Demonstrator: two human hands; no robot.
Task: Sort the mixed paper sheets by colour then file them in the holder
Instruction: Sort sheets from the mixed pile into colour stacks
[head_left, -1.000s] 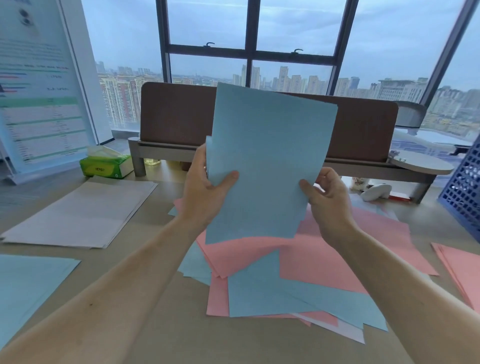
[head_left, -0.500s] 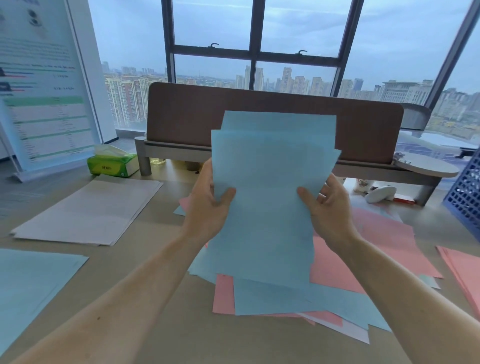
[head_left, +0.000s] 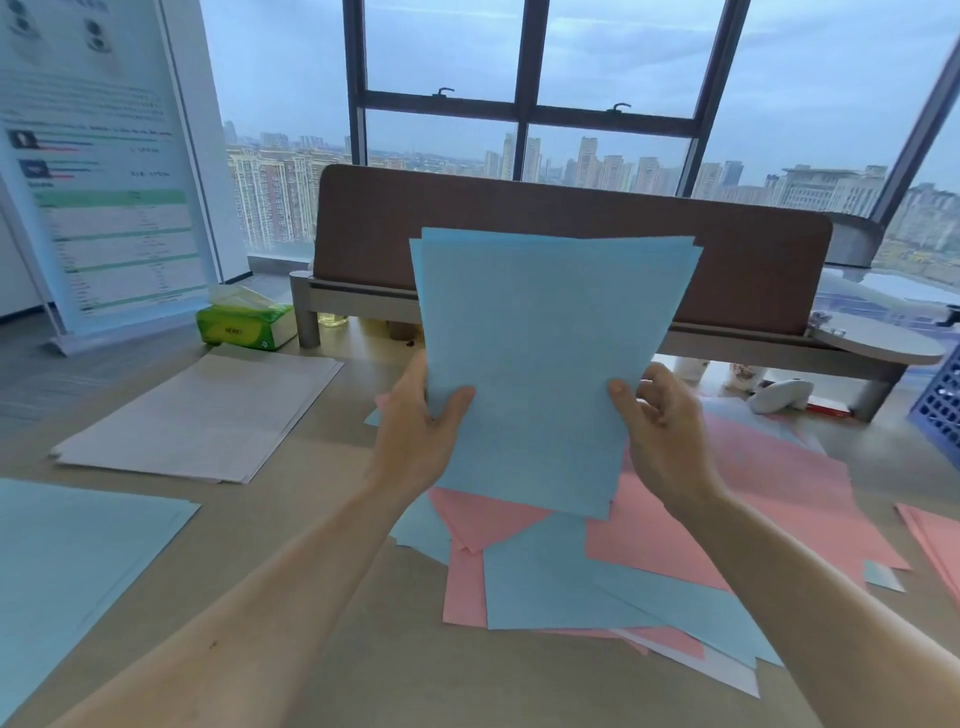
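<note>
I hold a small bundle of blue sheets (head_left: 540, 358) upright above the desk. My left hand (head_left: 421, 431) grips its left edge, thumb on the front. My right hand (head_left: 660, 431) grips the right edge the same way. Under the bundle lies the mixed pile (head_left: 675, 530) of pink and blue sheets with a white one at the bottom. A sorted white stack (head_left: 202, 415) lies at the left, a sorted blue stack (head_left: 67, 571) at the near left, and a pink stack (head_left: 935, 545) at the right edge. The blue mesh holder (head_left: 940, 405) shows at the far right.
A brown desk divider (head_left: 374, 223) on a grey frame crosses the back of the desk. A green tissue pack (head_left: 244, 325) stands at its left end, next to a printed standing board (head_left: 98, 171). A white object (head_left: 782, 395) lies under the divider's right side.
The blue sheets, skewed and fanned a second ago, now sit nearly squared together between my hands. Both hands have shifted lower on the bundle's edges.
</note>
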